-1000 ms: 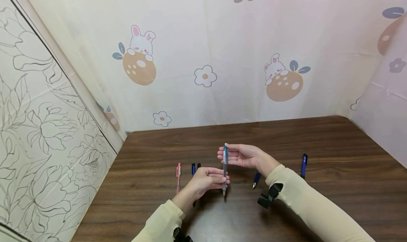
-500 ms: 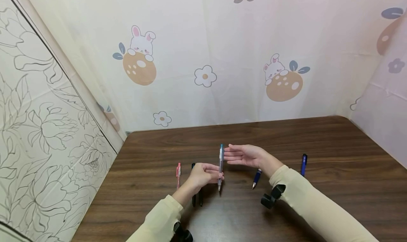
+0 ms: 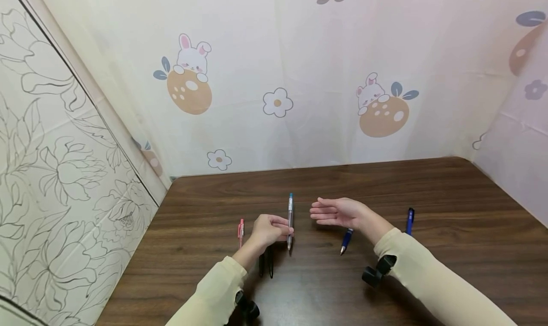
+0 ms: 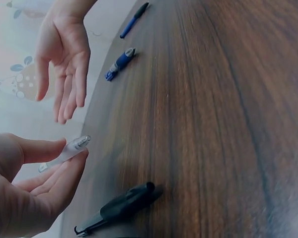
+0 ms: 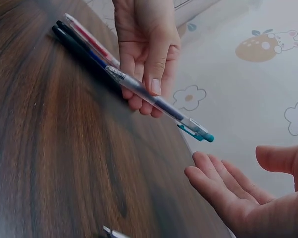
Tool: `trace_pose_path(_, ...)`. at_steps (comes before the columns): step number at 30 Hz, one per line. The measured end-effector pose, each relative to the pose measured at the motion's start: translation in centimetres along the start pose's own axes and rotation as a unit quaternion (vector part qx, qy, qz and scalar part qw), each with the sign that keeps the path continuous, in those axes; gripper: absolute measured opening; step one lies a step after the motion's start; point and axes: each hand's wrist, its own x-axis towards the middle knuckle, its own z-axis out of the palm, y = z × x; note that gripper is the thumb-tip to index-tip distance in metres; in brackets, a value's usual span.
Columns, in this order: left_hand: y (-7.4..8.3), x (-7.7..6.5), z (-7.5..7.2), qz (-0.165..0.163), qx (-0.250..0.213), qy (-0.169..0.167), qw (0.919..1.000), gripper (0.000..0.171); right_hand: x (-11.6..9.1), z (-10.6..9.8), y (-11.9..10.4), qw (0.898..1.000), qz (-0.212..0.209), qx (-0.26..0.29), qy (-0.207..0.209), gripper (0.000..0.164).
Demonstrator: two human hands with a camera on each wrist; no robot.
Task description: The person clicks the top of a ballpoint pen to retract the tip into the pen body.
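Note:
Between thumb and fingers my left hand [image 3: 267,230] pinches a clear-barrelled retractable pen [image 3: 290,209]. Its teal clip and push button [image 5: 203,137] point away from the hand in the right wrist view, and a dark refill shows through the barrel. The clear tip [image 4: 83,141] faces the left wrist camera. My right hand [image 3: 340,213] is to the right of the pen, fingers extended and palm bare, apart from the pen's button end. Just below the right hand lies a blue pen [image 3: 346,242] on the table.
Left of and partly beneath the left hand lie a pink pen [image 3: 241,230] and two dark pens, one [image 3: 270,263] nearer the middle. Another blue pen [image 3: 409,221] lies beyond the right forearm. The brown wooden table [image 3: 462,197] ends at a printed curtain [image 3: 317,140].
My left hand has moved left with the clear pen. My right hand has let go of the pen's upper end and drawn away to the right.

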Motion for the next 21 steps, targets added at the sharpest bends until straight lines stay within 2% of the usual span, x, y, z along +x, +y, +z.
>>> trace_pose_path(7,-0.1,0.4,-0.5,0.007,0.034,0.022,0.9991,0.018,-0.8,-0.5,0.4,0.999,-0.011,-0.025,0.018,0.061)
trace_pose_path(11,0.0,0.7,-0.7,0.020,0.068,0.030,0.9970,0.017,-1.2,-0.7,0.6,0.999,-0.019,-0.040,0.028,0.062)
trace_pose_path(21,-0.2,1.1,-0.4,0.050,0.136,0.037,0.9887,0.014,-2.5,-0.9,0.8,0.990,-0.033,-0.118,0.066,0.059)
